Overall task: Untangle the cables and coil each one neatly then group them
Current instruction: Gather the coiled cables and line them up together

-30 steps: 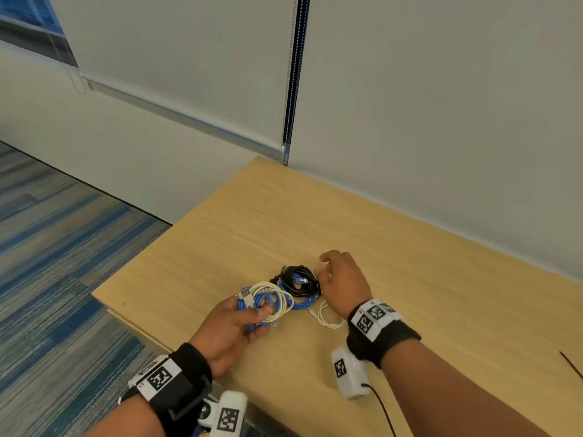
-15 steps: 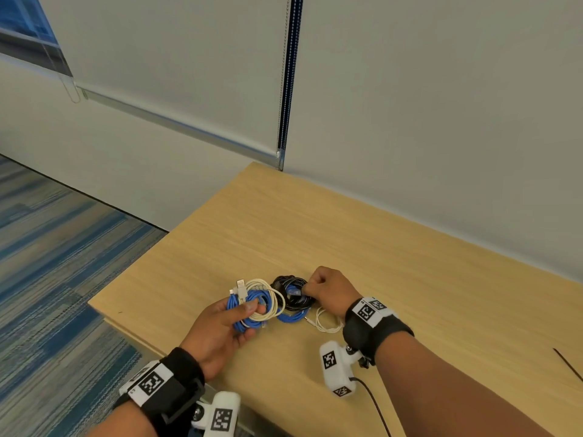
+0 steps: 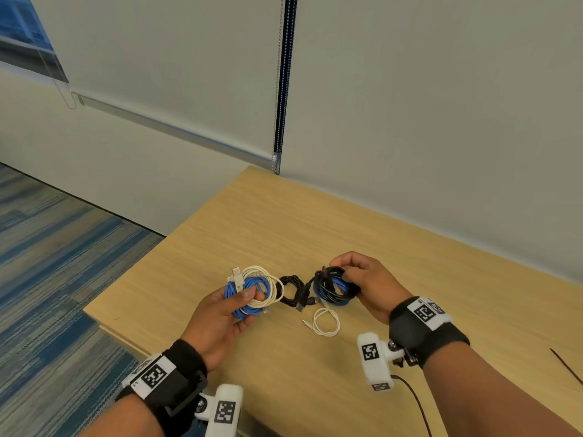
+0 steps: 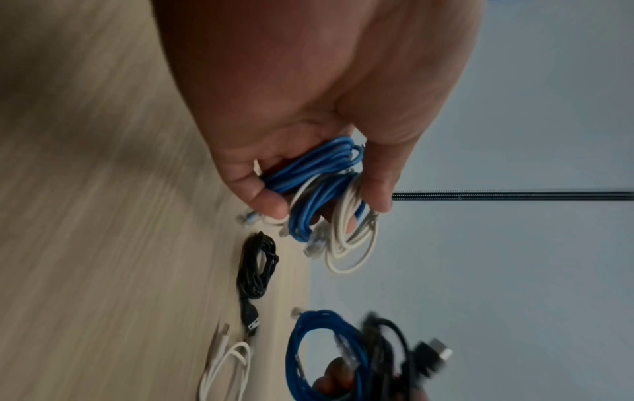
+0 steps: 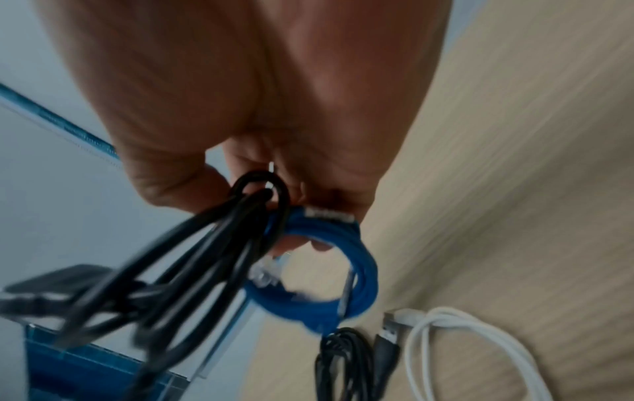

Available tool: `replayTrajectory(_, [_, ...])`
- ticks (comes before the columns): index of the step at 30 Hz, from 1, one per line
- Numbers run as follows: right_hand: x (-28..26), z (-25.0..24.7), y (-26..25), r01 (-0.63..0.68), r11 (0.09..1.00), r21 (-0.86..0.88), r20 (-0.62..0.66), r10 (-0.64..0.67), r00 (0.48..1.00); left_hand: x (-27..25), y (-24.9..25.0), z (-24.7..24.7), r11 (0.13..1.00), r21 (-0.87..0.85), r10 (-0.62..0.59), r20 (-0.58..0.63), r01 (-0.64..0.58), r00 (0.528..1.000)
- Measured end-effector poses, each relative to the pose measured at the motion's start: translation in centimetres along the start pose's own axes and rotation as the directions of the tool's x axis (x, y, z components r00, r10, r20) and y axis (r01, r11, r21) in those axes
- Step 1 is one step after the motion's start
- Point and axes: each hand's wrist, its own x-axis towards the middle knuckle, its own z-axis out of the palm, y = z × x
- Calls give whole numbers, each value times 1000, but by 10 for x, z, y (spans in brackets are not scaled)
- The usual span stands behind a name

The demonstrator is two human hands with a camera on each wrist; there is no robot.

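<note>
**Two bundles lifted, two coils on the table**

You held the cables in two lots above the wooden table (image 3: pixel 410 247). Your left hand (image 3: pixel 220 313) gripped a blue coil (image 3: pixel 249 287) together with a cream-white coil (image 3: pixel 268 279), thumb pressed over the strands and fingers curled beneath them. Your right hand (image 3: pixel 372 282) was closed round a second blue coil (image 5: pixel 356 274) and a black coil (image 3: pixel 331 288), pinching them at the top of their loops.

Between your hands, a small black coil (image 3: pixel 293 290) lay on the table, its plug end pointing toward you. Just nearer you, below your right hand, a thin white cable (image 3: pixel 328 323) lay in a loose loop, touching neither hand. The wrist views were blurred, so finer finger detail could not be told.
</note>
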Motion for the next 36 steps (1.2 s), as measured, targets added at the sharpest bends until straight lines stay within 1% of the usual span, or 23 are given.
replayTrajectory(2, [-6,0,-5,-2,985,173,84,-13,996,7,1,7,998,57,29,-51,-26,998])
replayTrajectory(3, [-8,-1,-7,-16,964,267,134,-21,991,9,1,12,995,91,40,-64,-34,997])
replayTrajectory(5, [-11,2,-12,-54,905,422,214,-41,976,12,0,25,985,170,48,-44,-40,998])
replayTrajectory(6, [-11,6,-13,-68,875,480,227,-49,973,12,-1,33,980,199,35,-15,-31,999])
replayTrajectory(7, [-10,9,-12,-75,850,521,213,-44,976,11,-3,40,978,206,14,23,-18,1000])
replayTrajectory(8, [-9,13,-11,-72,836,545,172,-27,985,9,-5,45,982,189,-8,61,-4,998])
replayTrajectory(10, [-5,18,-8,-31,851,524,31,18,999,6,-10,53,993,120,-38,136,22,990])
replayTrajectory(11, [-3,19,-4,-17,869,494,-31,37,999,5,-13,56,995,101,-40,171,23,984])
replayTrajectory(13, [-3,24,2,-11,904,428,-98,59,993,3,-16,63,994,112,-33,226,8,973])
replayTrajectory(15, [-5,33,7,-3,944,329,-152,56,987,3,-19,70,992,126,-16,224,-13,974])
replayTrajectory(17, [-5,40,8,15,966,258,-215,42,976,5,-21,73,995,101,-1,183,-18,983])
replayTrajectory(19, [-5,40,6,34,959,283,-241,37,970,6,-19,71,999,38,-5,158,-1,987])
replayTrajectory(22, [-7,26,0,68,905,419,-249,42,968,7,-12,64,999,-27,-30,175,35,984])
replayTrajectory(24, [-10,16,-4,89,858,506,-188,9,982,9,-8,60,999,33,-28,156,24,987])
replayTrajectory(25, [-11,14,-7,113,867,485,-162,-38,986,10,-6,60,996,81,-32,154,20,988])
replayTrajectory(26, [-11,16,-8,148,905,400,-147,-96,984,10,-5,61,994,108,-43,167,25,985])
replayTrajectory(27, [-11,19,-9,184,949,256,-142,-151,978,10,-5,62,993,110,-55,195,34,979])
replayTrajectory(28, [-11,24,-10,209,974,93,-145,-194,970,8,-5,65,994,100,-69,235,46,969])
replayTrajectory(29, [-10,30,-10,230,972,-45,-156,-234,960,7,-5,66,994,94,-74,277,50,958])
replayTrajectory(30, [-10,36,-8,242,964,-112,-169,-259,951,5,-6,68,994,100,-73,311,44,948])
replayTrajectory(32, [-10,45,-4,252,961,-117,-201,-272,941,3,-8,73,990,140,-50,337,2,940])
replayTrajectory(34, [-9,51,-1,245,960,-132,-219,-269,938,2,-12,78,979,197,-8,288,-51,958])
replayTrajectory(36, [-9,53,-2,237,966,-107,-226,-256,940,3,-16,79,976,207,24,218,-70,976])
